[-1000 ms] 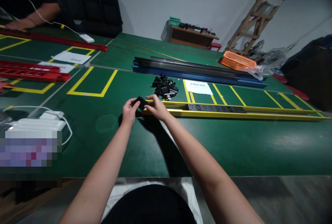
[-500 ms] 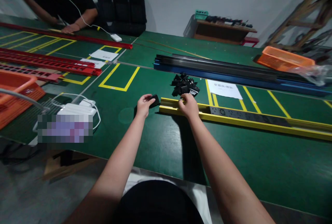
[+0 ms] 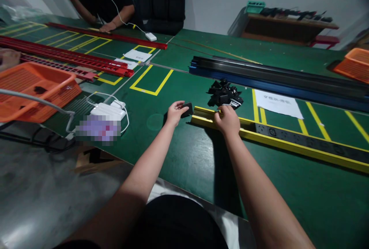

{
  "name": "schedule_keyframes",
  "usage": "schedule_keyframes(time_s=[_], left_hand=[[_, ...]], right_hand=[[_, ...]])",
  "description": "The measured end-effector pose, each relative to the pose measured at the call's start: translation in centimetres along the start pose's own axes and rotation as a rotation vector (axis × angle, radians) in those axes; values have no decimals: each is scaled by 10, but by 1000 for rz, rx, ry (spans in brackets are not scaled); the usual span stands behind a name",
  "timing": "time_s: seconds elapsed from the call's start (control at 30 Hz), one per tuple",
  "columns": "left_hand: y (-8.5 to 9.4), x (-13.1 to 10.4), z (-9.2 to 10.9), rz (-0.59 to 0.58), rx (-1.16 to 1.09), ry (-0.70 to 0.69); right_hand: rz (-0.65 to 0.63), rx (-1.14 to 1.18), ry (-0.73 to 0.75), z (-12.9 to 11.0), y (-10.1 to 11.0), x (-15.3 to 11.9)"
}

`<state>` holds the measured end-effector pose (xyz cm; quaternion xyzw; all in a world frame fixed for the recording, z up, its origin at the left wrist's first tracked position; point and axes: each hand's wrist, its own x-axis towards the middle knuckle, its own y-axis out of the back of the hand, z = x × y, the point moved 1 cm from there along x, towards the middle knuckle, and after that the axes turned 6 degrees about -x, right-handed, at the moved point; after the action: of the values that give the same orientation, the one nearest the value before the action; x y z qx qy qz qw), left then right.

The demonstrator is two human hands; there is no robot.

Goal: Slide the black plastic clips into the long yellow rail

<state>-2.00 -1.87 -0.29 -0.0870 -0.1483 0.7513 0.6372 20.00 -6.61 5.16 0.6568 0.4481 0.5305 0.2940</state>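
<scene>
From the head view, the only one I have, my left hand (image 3: 174,114) grasps a small black piece (image 3: 187,110) — fingers closed around its near side, above the table (image 3: 187,168). The piece sits just beside the left end of the yellow channel (image 3: 256,136); whether the two touch, I cannot tell. My right hand (image 3: 229,120) is over the channel a little way in from that end, fingers curled down at it; whether they pinch anything, I cannot tell, because my hand hides it. Further right, a dark socket strip (image 3: 294,137) lies inside the channel, and a heap of black pieces (image 3: 225,94) lies just behind my right hand.

I judge the step in hand to be matching the piece to the channel's end. The next move seems to call for squaring the piece to the opening — level, unforced — with the channel kept from sliding.
</scene>
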Motion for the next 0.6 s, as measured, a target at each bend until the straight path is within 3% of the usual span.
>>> schedule_keyframes(time_s=[0.4,0.6], left_hand=[[-4,3,-11,-47,-132,35],[-4,-1,-2,-75,64,-15]], right_hand=[[-6,-73,3,-1,0,-1],[-33,-109,11,-3,3,-1]])
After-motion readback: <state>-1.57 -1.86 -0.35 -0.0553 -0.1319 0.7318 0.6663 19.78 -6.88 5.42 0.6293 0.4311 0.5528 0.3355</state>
